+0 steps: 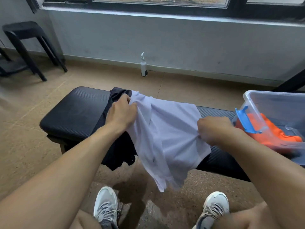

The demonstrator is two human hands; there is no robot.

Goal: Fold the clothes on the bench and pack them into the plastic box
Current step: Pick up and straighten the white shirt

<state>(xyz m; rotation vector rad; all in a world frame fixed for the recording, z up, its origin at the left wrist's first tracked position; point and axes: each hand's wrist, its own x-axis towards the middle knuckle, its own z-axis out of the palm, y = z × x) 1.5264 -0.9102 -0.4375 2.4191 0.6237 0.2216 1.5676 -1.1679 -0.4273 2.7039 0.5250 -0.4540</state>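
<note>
A white shirt (pixel 171 129) lies across the black padded bench (pixel 74 111), with its lower part hanging over the front edge. My left hand (pixel 121 111) grips a bunch of the shirt's cloth at its upper left. My right hand (pixel 212 128) pinches the shirt's right edge. A black garment (pixel 118 147) lies under the white shirt on the left and also hangs off the bench. The clear plastic box (pixel 274 100) stands at the right end of the bench, with a folded orange garment (pixel 270 134) inside it.
The box has a blue latch (pixel 244 119) on its near side. A white spray bottle (pixel 143 65) stands on the floor by the wall. A black stool (pixel 26 45) is at the far left. My two shoes (pixel 107 205) are on the floor below the bench.
</note>
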